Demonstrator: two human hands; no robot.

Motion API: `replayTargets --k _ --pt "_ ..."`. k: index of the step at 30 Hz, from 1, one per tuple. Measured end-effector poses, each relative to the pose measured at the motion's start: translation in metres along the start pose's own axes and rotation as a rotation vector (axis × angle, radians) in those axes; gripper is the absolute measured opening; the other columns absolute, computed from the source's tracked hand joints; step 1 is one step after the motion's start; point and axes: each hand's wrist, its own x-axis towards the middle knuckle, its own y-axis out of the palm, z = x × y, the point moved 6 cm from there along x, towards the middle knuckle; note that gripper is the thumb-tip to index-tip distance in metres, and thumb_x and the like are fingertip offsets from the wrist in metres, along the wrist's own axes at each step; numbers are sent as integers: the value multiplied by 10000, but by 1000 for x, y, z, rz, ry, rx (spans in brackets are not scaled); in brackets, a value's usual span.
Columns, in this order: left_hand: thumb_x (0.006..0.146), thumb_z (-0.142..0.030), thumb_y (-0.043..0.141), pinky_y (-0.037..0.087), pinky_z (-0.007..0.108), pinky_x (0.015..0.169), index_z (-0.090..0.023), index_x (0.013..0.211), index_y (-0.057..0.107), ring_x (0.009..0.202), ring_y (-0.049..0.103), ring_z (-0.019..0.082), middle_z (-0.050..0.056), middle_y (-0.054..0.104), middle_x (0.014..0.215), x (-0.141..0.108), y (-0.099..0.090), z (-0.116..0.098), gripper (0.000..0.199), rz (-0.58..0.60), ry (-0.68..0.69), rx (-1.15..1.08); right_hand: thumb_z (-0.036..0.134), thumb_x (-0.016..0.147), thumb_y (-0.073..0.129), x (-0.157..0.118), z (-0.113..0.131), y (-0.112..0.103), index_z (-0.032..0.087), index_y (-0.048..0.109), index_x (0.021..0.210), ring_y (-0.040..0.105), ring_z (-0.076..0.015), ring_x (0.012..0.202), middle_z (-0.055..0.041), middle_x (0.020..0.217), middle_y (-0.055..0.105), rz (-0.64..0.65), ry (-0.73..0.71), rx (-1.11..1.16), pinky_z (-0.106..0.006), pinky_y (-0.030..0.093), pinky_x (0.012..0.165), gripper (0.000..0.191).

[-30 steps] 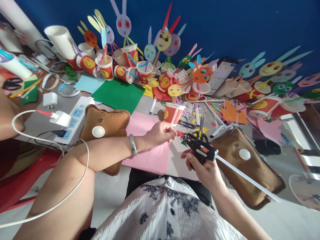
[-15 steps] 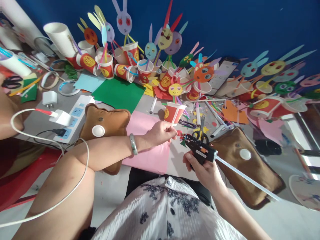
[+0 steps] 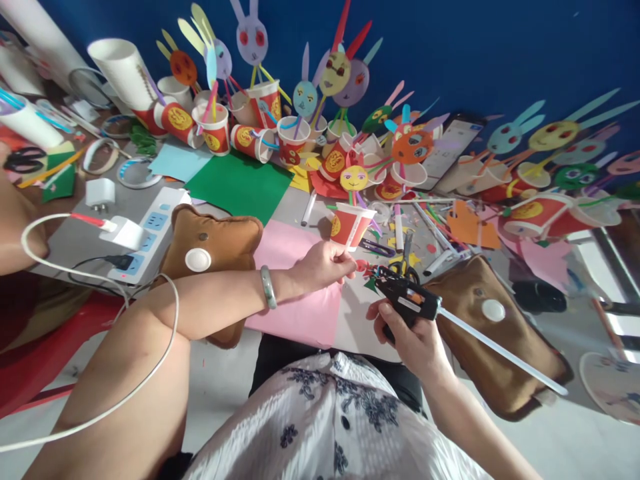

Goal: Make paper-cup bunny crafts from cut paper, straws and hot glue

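My left hand is closed, its thumb and forefinger pinching a small red piece whose exact shape is hard to make out. In my right hand is a black glue gun, pointing left, its nozzle close beside the red piece. A long translucent glue stick juts from the gun's back. Just beyond my left fingertips stands a red and white paper cup with a yellow smiling paper face above it. Black-handled scissors lie behind the gun.
Pink paper and green paper lie on the table. Brown hot-water bags flank my hands. A power strip sits left, its white cable crossing my left arm. Several cup figures line the blue wall. Another person's arm is far left.
The glue gun has shifted slightly right, and the end of its glue stick is a little higher. My left hand keeps its pinch on the red piece, almost still.
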Motion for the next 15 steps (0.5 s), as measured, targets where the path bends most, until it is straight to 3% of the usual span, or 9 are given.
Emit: replayTargets --k 9,15 --pt "855 -173 610 484 196 595 -128 667 618 583 579 75 32 654 676 0 1 1 194 -1 13 -23 650 925 559 -1 2 3 189 628 693 463 -107 445 -4 510 572 4 4 2 -248 362 433 520" --pt "857 -153 604 461 188 554 -125 657 621 561 570 72 27 642 659 0 1 -1 203 15 14 -25 588 943 582 -1 0 3 194 622 761 451 -102 417 14 501 549 26 -4 139 -249 348 411 436"
